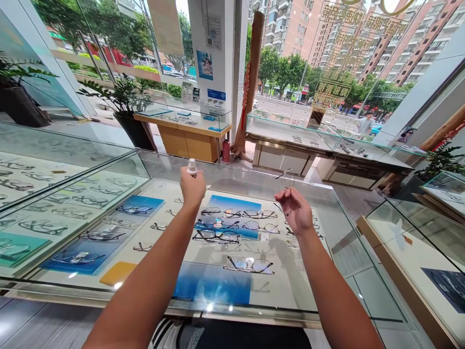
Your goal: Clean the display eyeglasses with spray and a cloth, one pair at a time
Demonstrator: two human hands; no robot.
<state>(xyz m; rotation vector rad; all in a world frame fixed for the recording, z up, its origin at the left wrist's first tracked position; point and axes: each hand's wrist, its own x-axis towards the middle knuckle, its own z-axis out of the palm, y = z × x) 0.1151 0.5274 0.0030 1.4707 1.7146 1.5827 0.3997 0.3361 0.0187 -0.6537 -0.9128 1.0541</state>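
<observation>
My left hand [193, 186] is wrapped round a small spray bottle [192, 166], whose white nozzle pokes out above the fingers. Off to the right, my right hand [296, 208] pinches a pair of thin-rimmed eyeglasses [287, 180] and holds them up over the far part of the glass counter. One lens and a temple rise above the fingertips; the rest of the frame is partly hidden by the hand. Below and between my hands, another pair of eyeglasses [249, 264] appears to rest on the counter top.
Inside the glass display counter [232, 308], rows of eyeglasses [217, 235] lie on blue cards and a pale base. A yellow card [118, 274] is at the left. More display cases [189, 133] stand by the windows, with a potted plant [132, 121] and a wooden post [252, 63].
</observation>
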